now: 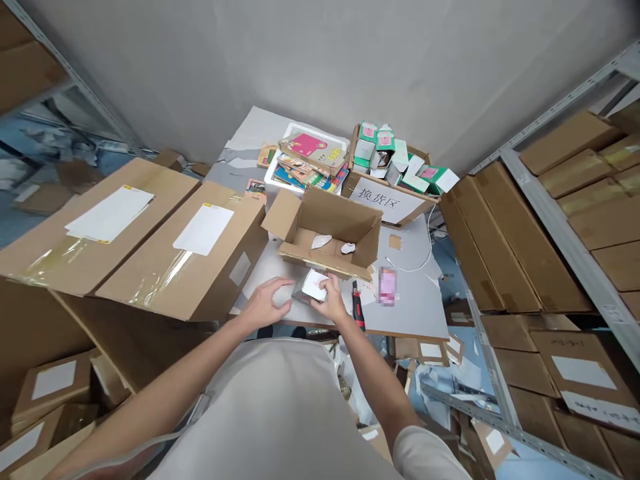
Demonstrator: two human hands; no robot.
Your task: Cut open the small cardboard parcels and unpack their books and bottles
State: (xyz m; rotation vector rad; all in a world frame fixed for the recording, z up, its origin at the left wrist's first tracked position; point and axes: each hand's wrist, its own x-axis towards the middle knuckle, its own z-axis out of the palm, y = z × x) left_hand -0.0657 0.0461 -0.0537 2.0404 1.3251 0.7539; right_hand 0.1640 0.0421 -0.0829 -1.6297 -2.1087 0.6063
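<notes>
A small white-topped box (315, 283) with greyish sides is at the near part of the table, just in front of an open cardboard carton. My right hand (333, 301) grips its right side, thumb on the top. On the other side, my left hand (267, 305) has its thumb and fingers spread apart, close to the box's left edge and holding nothing. Crumpled white paper (321, 241) and a second scrap (348, 248) lie inside the open carton (330, 262). Just right of my right hand is a red and black utility knife (358, 307).
Magazines (313, 152) fill a white bin behind the carton. Beside them, a labelled carton (377, 200) holds green-and-white boxes (400, 160). A pink blurred item (387, 287) lies on the table (420, 307). Large taped cartons (200, 267) flank the left; shelving with boxes (560, 260) stands right.
</notes>
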